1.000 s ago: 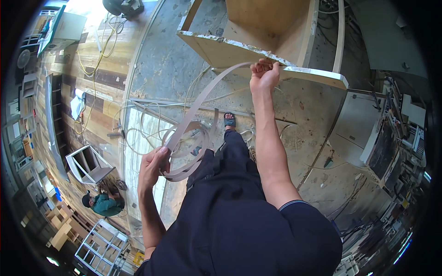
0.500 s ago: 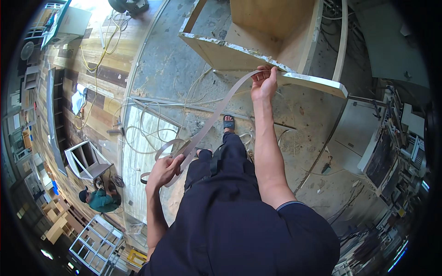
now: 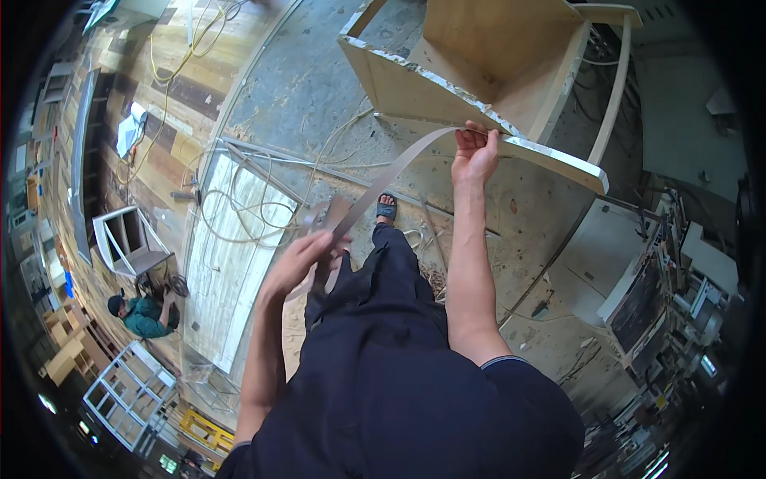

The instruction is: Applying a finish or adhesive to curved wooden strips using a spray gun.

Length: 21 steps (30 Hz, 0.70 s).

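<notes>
A long greyish-brown strip of edge banding (image 3: 392, 171) curves between my two hands. My left hand (image 3: 302, 262) is closed round its looped lower part, in front of my left thigh; the loops partly hide the fingers. Ahead of me, my right hand (image 3: 475, 160) pinches the far end with palm turned up and fingers curled. It is at the near edge of an unfinished wooden cabinet carcass (image 3: 423, 88), whose edges carry patchy white residue. Whether the strip touches that edge is hard to tell.
A whitish panel (image 3: 239, 263) lies on the floor at left, with a looped hose (image 3: 206, 222) across it. Metal rails (image 3: 319, 164) lie beyond my feet. A person in green (image 3: 148, 315) crouches by a small frame cabinet (image 3: 134, 243). Machinery (image 3: 702, 295) stands at right.
My left hand has moved up and right with the looped banding, which bunches closer to my leg. My right hand stays at the cabinet edge. The view has shifted slightly.
</notes>
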### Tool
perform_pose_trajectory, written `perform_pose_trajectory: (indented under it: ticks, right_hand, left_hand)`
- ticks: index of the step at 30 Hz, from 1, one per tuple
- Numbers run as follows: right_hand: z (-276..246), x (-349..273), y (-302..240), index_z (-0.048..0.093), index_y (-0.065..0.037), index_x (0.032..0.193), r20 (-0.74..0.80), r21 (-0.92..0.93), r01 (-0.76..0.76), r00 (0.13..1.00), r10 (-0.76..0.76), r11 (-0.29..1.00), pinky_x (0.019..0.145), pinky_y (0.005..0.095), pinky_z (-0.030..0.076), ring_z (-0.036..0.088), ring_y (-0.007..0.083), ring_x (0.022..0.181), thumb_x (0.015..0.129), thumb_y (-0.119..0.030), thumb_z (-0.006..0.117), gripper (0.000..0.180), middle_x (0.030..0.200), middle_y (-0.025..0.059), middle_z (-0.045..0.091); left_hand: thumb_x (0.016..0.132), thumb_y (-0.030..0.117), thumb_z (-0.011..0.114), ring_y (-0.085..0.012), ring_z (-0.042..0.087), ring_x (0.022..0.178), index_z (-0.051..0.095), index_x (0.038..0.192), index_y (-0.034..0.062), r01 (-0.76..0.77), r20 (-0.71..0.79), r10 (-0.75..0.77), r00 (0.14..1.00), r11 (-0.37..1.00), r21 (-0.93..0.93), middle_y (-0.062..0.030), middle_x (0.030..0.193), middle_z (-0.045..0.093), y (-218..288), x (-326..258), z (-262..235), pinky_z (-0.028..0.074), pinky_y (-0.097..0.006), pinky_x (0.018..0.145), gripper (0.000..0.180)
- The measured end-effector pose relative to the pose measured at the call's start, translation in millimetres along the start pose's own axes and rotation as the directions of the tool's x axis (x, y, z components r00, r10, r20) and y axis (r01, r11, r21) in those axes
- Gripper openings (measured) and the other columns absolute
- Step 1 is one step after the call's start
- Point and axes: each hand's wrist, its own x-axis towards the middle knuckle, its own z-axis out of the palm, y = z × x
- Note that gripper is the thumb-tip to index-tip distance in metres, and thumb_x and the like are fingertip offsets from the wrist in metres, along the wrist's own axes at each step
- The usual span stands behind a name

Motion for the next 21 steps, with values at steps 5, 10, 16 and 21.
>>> perform_pose_trajectory:
  ticks: [5,10,16,21]
  right_hand:
    - [-16.9,-29.1,-57.5,0.068,-0.002,0.115,0.160,-0.406,-0.350,0.883,0.442,0.844,0.062,0.0381,0.051,0.059,0.0194,0.063,0.115,-0.032,0.055,0.032,0.077,0.0065,0.063]
    - [-14.4,-80.1,-124.5,0.068,-0.002,0.115,0.134,-0.785,-0.178,0.886,0.443,0.593,0.062,0.0309,0.052,0.064,0.0134,0.069,0.117,-0.032,0.056,0.032,0.082,0.0054,0.069]
    - [-24.7,-127.9,-141.0,0.066,-0.003,0.112,0.155,-0.806,-0.158,0.873,0.462,0.570,0.059,0.0259,0.050,0.064,0.0107,0.068,0.116,-0.033,0.060,0.031,0.083,0.0032,0.068]
    - [-18.5,-158.2,-125.8,0.068,-0.005,0.125,0.407,-0.912,0.401,0.909,0.086,0.081,0.066,0.0324,0.054,0.069,0.0157,0.078,0.105,-0.016,0.075,0.024,0.095,0.0063,0.069]
  left_hand:
    - [0.113,0.067,0.046,-0.0150,0.065,0.092,0.071,0.144,0.0077,0.162,0.216,-0.105,0.971,0.951,-0.264,-0.0021,0.104,0.067,32.2,122.2,39.5,0.056,-0.034,0.090,0.071]
    - [0.109,0.054,0.066,-0.0092,0.065,0.086,0.075,0.124,0.0090,0.055,0.147,0.026,0.989,0.853,-0.519,-0.0007,0.102,0.065,34.8,198.9,140.7,0.050,-0.027,0.065,0.048]
    - [0.110,0.042,0.068,-0.0094,0.065,0.061,0.080,0.104,0.0016,-0.075,0.176,0.210,0.962,0.819,-0.569,-0.0014,0.073,0.071,30.4,188.8,203.1,0.049,-0.028,0.059,0.042]
    - [0.109,0.034,0.071,-0.0063,0.054,0.057,0.082,0.104,0.0034,-0.172,-0.033,0.183,0.983,0.827,-0.535,0.0032,0.071,0.065,13.0,182.0,198.7,0.040,-0.026,0.050,0.033]
